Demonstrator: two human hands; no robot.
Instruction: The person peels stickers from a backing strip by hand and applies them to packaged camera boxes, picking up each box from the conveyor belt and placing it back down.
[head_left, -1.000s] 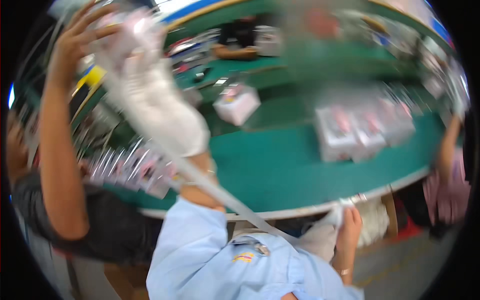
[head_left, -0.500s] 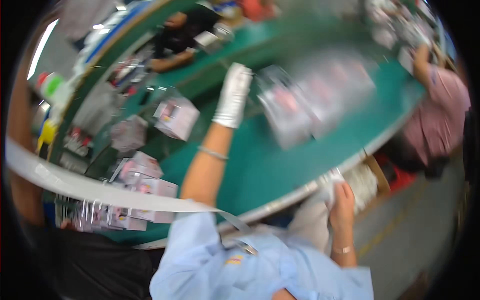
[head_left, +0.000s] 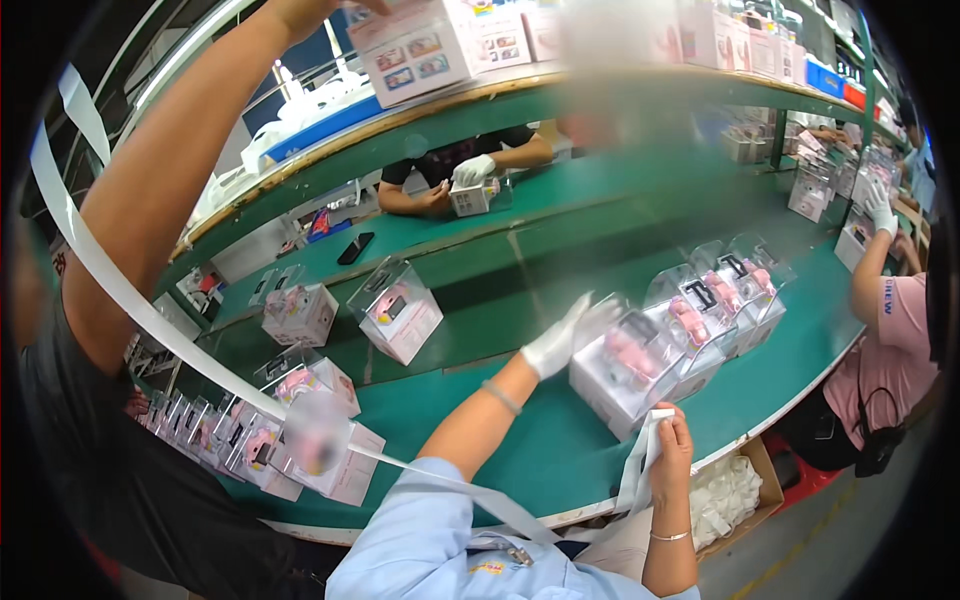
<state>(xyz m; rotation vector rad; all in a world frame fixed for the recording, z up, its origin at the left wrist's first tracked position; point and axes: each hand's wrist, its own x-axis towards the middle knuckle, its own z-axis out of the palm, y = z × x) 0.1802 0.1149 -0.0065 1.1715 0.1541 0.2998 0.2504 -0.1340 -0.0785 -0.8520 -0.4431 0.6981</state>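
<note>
Carefully, I'm bracing the clear-topped box (head_left: 628, 368) with my left hand (head_left: 562, 338) spread flat, my right hand (head_left: 672, 440) pinching the white strip (head_left: 638, 462) taut

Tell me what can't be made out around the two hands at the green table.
Head view: the white-gloved left hand is motion-blurred, so its grip on the clear-topped white cardboard box is unclear.
Head view: the pink toy inside is smeared by blur.
Head view: the bare right hand hides its palm, closed on the white strip.
</note>
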